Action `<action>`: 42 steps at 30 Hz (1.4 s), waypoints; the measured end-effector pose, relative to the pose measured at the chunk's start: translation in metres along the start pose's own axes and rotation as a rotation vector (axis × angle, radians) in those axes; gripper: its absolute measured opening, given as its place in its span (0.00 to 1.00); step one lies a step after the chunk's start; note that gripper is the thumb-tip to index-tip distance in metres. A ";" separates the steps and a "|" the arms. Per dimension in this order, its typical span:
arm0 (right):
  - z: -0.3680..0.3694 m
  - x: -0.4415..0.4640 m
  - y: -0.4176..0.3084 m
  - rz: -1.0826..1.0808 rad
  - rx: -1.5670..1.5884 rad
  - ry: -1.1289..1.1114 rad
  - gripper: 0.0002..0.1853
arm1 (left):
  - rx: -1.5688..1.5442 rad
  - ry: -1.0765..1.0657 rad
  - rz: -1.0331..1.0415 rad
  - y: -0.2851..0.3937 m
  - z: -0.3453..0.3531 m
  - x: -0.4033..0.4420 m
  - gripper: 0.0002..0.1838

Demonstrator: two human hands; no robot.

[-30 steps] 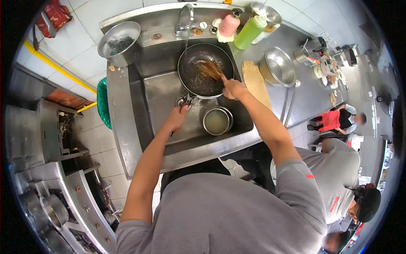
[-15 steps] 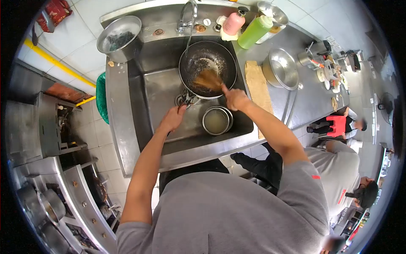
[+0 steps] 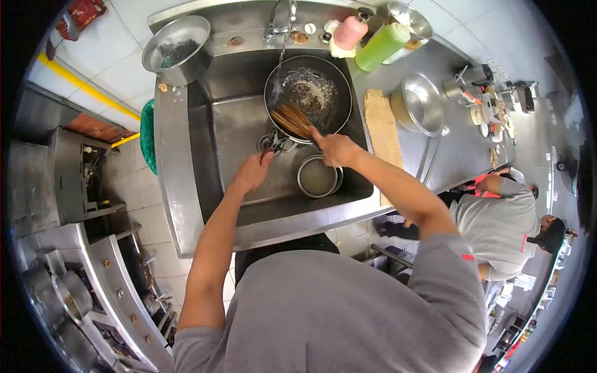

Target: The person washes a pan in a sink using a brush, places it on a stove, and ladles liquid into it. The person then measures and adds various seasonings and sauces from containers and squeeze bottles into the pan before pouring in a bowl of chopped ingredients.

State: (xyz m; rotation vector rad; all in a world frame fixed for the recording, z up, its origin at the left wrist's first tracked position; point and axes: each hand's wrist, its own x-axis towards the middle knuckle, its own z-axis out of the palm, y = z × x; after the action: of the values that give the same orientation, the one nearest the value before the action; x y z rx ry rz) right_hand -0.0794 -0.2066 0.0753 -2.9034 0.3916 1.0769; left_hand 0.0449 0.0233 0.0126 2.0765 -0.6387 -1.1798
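A dark wok (image 3: 323,87) sits in the steel sink (image 3: 233,124) below the faucet (image 3: 281,28), with water running into its left side. My right hand (image 3: 337,150) is closed on a bamboo brush (image 3: 291,120), whose bristles rest at the wok's lower left wall. Pale, foamy residue shows on the wok's inside. My left hand (image 3: 252,173) is closed round the wok's handle, which is mostly hidden by the fingers. Just below the wok, a small pot (image 3: 318,177) of cloudy liquid stands in the sink.
A pot (image 3: 177,53) with a dark scouring pad stands at the sink's left corner. On the right are a pink bottle (image 3: 351,31), a green bottle (image 3: 380,48), a tan cloth (image 3: 382,127) and a metal bowl (image 3: 418,104). A co-worker (image 3: 497,217) stands at the right.
The brush and my right hand have moved left and down to the wok's lower left wall. My left hand keeps its hold. The co-worker at the right has shifted position.
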 end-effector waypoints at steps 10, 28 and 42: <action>-0.006 0.008 0.017 0.047 -0.129 -0.076 0.51 | 0.050 -0.001 -0.021 -0.002 -0.007 0.000 0.30; -0.091 0.003 0.045 -0.030 0.650 -0.583 0.47 | 0.269 0.114 0.022 -0.003 -0.007 0.003 0.28; -0.123 0.030 0.076 0.018 -0.712 -0.416 0.11 | 0.341 0.121 0.057 -0.004 -0.002 0.001 0.29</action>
State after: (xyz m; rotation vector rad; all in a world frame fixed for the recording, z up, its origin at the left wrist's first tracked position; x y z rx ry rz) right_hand 0.0029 -0.2995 0.1551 -3.0594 0.0069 2.1340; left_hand 0.0477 0.0257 0.0103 2.3724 -0.8849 -0.9554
